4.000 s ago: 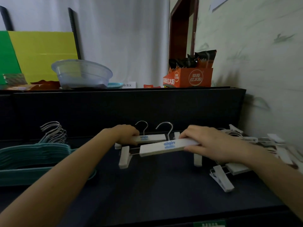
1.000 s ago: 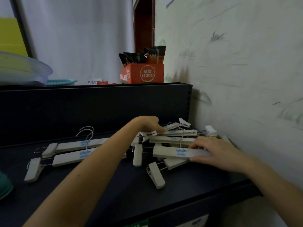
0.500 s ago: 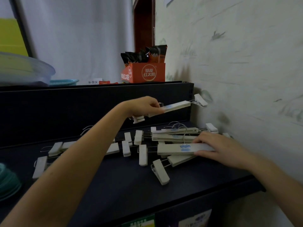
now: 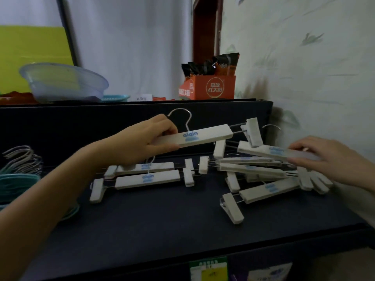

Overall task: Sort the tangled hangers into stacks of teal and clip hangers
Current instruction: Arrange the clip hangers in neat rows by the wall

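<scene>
My left hand [image 4: 150,136] grips a white clip hanger [image 4: 205,136] by its left end and holds it in the air above the dark shelf [image 4: 162,226]. Below it lie two sorted clip hangers [image 4: 148,180] side by side. At the right, against the wall, sits a tangled pile of clip hangers [image 4: 261,179]. My right hand [image 4: 326,159] pinches the top hanger of that pile [image 4: 276,152] at its right end. A stack of teal hangers [image 4: 18,185] with metal hooks lies at the far left edge, partly cut off.
A dark back panel [image 4: 81,126] rises behind the shelf. On the ledge above stand a clear plastic bowl [image 4: 65,82] and an orange box of snack packets [image 4: 209,88]. The wall [image 4: 314,67] closes off the right side. Labels hang on the shelf's front edge [image 4: 209,268].
My left hand has carried the lifted clip hanger leftward, over the two sorted hangers. My right hand has shifted onto a higher hanger of the pile. The view has swung left, showing the teal stack.
</scene>
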The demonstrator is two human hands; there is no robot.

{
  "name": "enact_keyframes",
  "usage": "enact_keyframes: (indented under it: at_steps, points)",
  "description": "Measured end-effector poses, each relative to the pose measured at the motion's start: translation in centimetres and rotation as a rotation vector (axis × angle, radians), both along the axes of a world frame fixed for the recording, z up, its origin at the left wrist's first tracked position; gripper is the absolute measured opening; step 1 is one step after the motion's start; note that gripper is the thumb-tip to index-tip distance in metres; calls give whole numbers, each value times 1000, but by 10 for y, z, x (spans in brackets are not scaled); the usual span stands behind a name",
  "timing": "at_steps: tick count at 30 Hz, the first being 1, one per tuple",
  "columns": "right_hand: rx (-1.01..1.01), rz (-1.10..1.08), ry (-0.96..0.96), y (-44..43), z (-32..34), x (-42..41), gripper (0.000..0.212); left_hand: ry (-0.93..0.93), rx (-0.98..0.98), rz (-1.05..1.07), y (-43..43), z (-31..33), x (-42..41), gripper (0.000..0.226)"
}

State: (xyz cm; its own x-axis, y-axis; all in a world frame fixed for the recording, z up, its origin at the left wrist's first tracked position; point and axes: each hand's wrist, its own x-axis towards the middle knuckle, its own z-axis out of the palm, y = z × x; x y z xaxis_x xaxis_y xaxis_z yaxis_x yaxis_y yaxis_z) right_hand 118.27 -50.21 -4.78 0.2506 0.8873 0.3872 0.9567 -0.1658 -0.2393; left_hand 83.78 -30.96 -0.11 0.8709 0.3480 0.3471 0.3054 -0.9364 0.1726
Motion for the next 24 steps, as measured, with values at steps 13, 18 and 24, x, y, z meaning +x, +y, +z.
enact_keyframes:
  at_steps: [13,18,24]
  points:
    - [148,59,215,53,14,-54,23,189,-9,91,-10,-83,-106,30]
    - [129,135,189,65,17,-87,25,238,53,83,3,-108,-93,35]
    - [118,180,165,62,17,-117,22,189,60,72,26,-117,-86,37]
